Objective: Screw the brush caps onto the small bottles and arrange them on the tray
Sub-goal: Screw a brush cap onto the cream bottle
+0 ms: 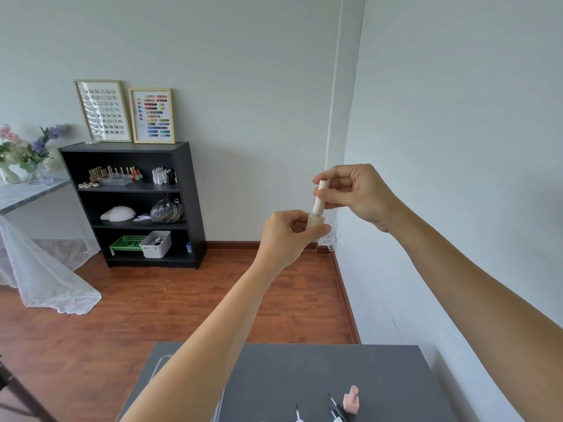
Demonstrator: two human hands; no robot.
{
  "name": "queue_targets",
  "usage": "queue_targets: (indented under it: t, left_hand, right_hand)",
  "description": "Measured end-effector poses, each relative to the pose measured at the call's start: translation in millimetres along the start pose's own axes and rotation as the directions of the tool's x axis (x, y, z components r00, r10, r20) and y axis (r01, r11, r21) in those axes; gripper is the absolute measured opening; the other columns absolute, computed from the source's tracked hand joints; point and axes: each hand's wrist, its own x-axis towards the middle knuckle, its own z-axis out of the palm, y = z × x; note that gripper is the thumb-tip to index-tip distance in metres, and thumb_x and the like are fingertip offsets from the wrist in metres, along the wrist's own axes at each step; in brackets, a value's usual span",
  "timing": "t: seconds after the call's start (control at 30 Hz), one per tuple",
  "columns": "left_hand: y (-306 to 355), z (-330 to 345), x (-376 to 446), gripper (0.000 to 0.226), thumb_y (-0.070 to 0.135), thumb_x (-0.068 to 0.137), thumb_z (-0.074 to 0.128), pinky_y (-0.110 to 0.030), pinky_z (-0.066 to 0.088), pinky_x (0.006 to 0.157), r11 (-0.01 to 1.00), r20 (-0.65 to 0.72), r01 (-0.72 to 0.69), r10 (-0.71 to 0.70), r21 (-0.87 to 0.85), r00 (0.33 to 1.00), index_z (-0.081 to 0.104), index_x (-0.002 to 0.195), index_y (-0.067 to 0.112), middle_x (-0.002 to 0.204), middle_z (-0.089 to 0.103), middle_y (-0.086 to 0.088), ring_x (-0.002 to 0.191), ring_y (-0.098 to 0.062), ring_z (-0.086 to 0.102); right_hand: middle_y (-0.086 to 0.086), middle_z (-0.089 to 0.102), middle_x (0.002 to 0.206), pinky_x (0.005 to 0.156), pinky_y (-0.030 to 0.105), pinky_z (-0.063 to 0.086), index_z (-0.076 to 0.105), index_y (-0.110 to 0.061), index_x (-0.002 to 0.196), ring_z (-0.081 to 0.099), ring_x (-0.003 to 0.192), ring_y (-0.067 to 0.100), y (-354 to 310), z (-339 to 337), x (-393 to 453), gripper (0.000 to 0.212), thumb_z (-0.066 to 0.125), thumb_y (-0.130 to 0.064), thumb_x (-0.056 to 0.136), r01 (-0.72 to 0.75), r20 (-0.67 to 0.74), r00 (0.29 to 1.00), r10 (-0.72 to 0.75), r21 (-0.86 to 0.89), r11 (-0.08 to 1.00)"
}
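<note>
Left hand: the left hand (286, 236) is raised well above the table, fingers and thumb curled closed around a small cream bottle (315, 223), holding it upright.
Right hand: the right hand (355, 194) is above and just right of the left, thumb and fingers pinched closed on a ribbed cream brush cap (320, 197).
Bottle and cap: the cap stands upright on the bottle's neck, its lower end touching the top of the bottle; whether it is fully screwed down cannot be told.
Table: a dark grey table (380, 376) fills the lower edge of the view, under both forearms.
On the table: a small pink bottle (351, 399) without a cap stands near the bottom edge, on the right; just left of it lie loose brush caps (336, 409) with thin dark brushes pointing up and away, and another brush (298, 414) lies further left, cut off by the bottom edge.
Tray: a clear tray (161, 360) shows only as a rounded corner at the table's left side, mostly hidden behind the left forearm.
Room: a black shelf unit (189, 208) stands against the far wall on a wooden floor (91, 330), holding rows of small bottles, a white lamp, a dark bag, a green basket and a white bin; two framed colour charts (152, 115) lean on top.
Far left: flowers in vases (27, 153) sit on a second table with a lace cloth hanging down.
</note>
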Motion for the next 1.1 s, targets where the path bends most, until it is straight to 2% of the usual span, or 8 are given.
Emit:
queue_targets:
  t: [0.2,0.37,0.5,0.67,0.77,0.87,0.97,1.1]
  left_hand:
    - [0.7,3.6,-2.0,0.018,0.03,0.076,0.085,-0.005,0.041,0.047,1.0,-0.004,-0.022,0.022,0.014,1.0,0.077,0.082,0.015,0.061,0.069,0.008,0.046,0.005,0.055]
    - [1.3,0.8,-1.8,0.021,0.031,0.076,0.085,-0.005,0.042,0.049,1.0,-0.016,-0.02,0.02,0.013,1.0,0.077,0.084,0.014,0.063,0.069,0.009,0.048,0.007,0.057]
    - [-0.2,1.1,-3.2,0.02,0.031,0.076,0.085,-0.005,0.04,0.046,0.999,-0.018,-0.024,0.024,0.029,1.0,0.077,0.084,0.014,0.06,0.067,0.01,0.045,0.006,0.055]
    - [0.3,5.3,-5.8,0.019,0.032,0.076,0.085,-0.006,0.039,0.045,0.999,-0.018,-0.028,0.028,0.036,0.999,0.077,0.082,0.016,0.057,0.065,0.012,0.044,0.005,0.053]
    - [0.2,4.0,-6.2,0.019,0.033,0.075,0.085,-0.005,0.038,0.044,0.999,-0.018,-0.032,0.032,0.031,0.999,0.077,0.082,0.017,0.056,0.066,0.012,0.044,0.005,0.053]
    - [0.5,1.7,-6.4,0.019,0.033,0.075,0.085,-0.004,0.041,0.047,0.999,-0.027,-0.029,0.029,0.02,0.999,0.077,0.083,0.017,0.062,0.069,0.009,0.047,0.006,0.056]
    - [0.0,0.5,-5.7,0.019,0.033,0.075,0.085,-0.004,0.042,0.049,0.999,-0.039,-0.03,0.031,0.028,0.999,0.077,0.082,0.018,0.064,0.071,0.007,0.049,0.006,0.057]
    - [0.6,2.9,-5.9,0.019,0.033,0.075,0.085,-0.004,0.042,0.05,0.998,-0.04,-0.045,0.046,0.034,0.998,0.077,0.083,0.018,0.064,0.07,0.008,0.05,0.006,0.057]
  right_hand:
    - [-0.002,0.056,0.068,0.061,0.021,0.049,0.058,-0.013,0.084,0.052,0.06,0.01,5.0,13.4,1.1,0.047,0.08,-0.052,0.068,-0.02,-0.171,0.984,-0.048,-0.374,0.927]
    - [0.006,0.066,0.126,0.103,0.027,0.048,0.055,-0.011,0.132,0.064,0.116,0.01,4.5,0.1,-3.9,0.038,0.06,-0.016,0.095,-0.045,0.111,0.993,0.042,0.027,0.999]
    - [0.015,0.074,0.1,0.085,0.033,0.059,0.067,-0.006,0.113,0.074,0.092,0.022,3.2,-0.8,-6.1,0.025,0.065,0.001,0.088,-0.026,0.069,0.997,0.018,0.119,0.993]
    - [0.004,0.062,0.069,0.065,0.032,0.053,0.061,-0.009,0.082,0.058,0.064,0.017,3.1,8.8,-5.9,0.036,0.087,-0.03,0.068,-0.018,-0.154,0.988,-0.009,-0.167,0.986]
    - [-0.001,0.063,0.088,0.081,0.03,0.05,0.059,-0.013,0.103,0.06,0.082,0.012,4.6,10.9,-7.9,0.049,0.075,-0.048,0.073,-0.034,-0.09,0.996,0.016,-0.21,0.977]
    - [0.001,0.063,0.128,0.103,0.024,0.044,0.053,-0.014,0.133,0.058,0.121,0.008,4.3,5.9,-9.4,0.044,0.063,-0.025,0.092,-0.084,0.1,0.992,0.082,0.008,0.996]
    - [0.015,0.071,0.112,0.09,0.023,0.053,0.061,-0.005,0.125,0.071,0.104,0.018,3.9,6.8,-10.7,0.033,0.061,-0.001,0.092,-0.037,0.086,0.996,0.027,0.122,0.992]
    - [0.013,0.067,0.078,0.076,0.032,0.053,0.066,-0.008,0.088,0.063,0.071,0.022,3.0,14.3,-8.1,0.026,0.084,-0.017,0.072,-0.017,-0.138,0.99,0.018,0.009,1.0]
